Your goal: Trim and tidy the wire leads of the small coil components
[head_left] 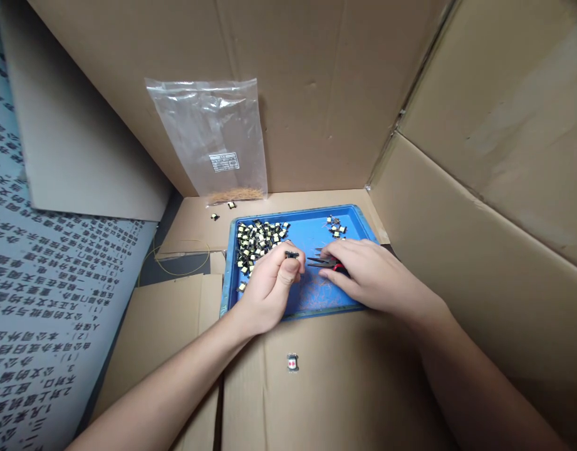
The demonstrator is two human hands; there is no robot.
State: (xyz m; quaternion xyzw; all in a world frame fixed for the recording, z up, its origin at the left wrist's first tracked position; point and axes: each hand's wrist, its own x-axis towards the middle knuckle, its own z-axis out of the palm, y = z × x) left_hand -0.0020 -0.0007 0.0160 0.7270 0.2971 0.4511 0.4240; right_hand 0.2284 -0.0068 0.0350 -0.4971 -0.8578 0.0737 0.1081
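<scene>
My left hand (272, 285) is closed, pinching a small black component (292, 255) between thumb and curled fingers above the tray. To its right, my right hand (370, 272) grips red-handled pliers or cutters (335, 265), whose dark jaws point left toward the held component without touching it. Below both hands lies a blue tray (311, 219). Its left side holds a heap of small black-and-yellow transformer-like components (260, 241), partly hidden by my left hand. Several more components (336, 232) sit at the tray's far right. Fine copper-coloured wire bits (323, 294) are scattered on the tray floor.
A single component with red marks (292, 362) lies on the cardboard in front. Behind the tray stands a clear plastic bag (222, 138) with orange strands, near two loose components (215, 217). Cardboard walls (316, 94) enclose the back and right. A thin yellow wire (182, 274) curls at left.
</scene>
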